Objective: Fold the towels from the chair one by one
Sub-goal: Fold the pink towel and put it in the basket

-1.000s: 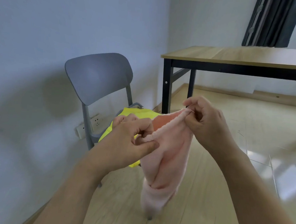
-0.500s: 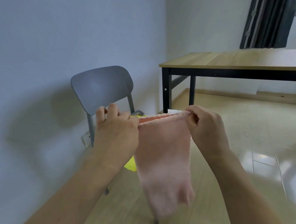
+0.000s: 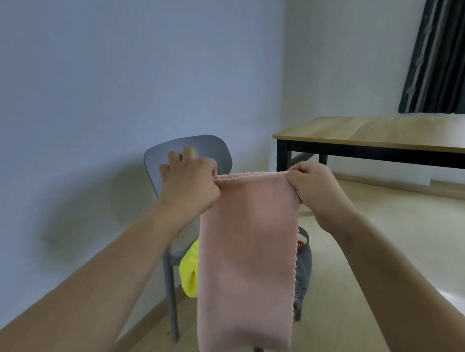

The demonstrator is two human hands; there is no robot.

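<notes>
Both hands clenched on the top corners of the soft pink fleece towel: left hand, right hand. Hanging flat between them, before the grey plastic chair; possibly doubled.

The pink towel looked like soft, matt fleecy cloth with a scalloped stitched edge. The yellow towel was a brighter cloth. The chair had a smooth matt grey plastic back. The table showed pale wood grain on black legs, and the floor looked glossy.
</notes>
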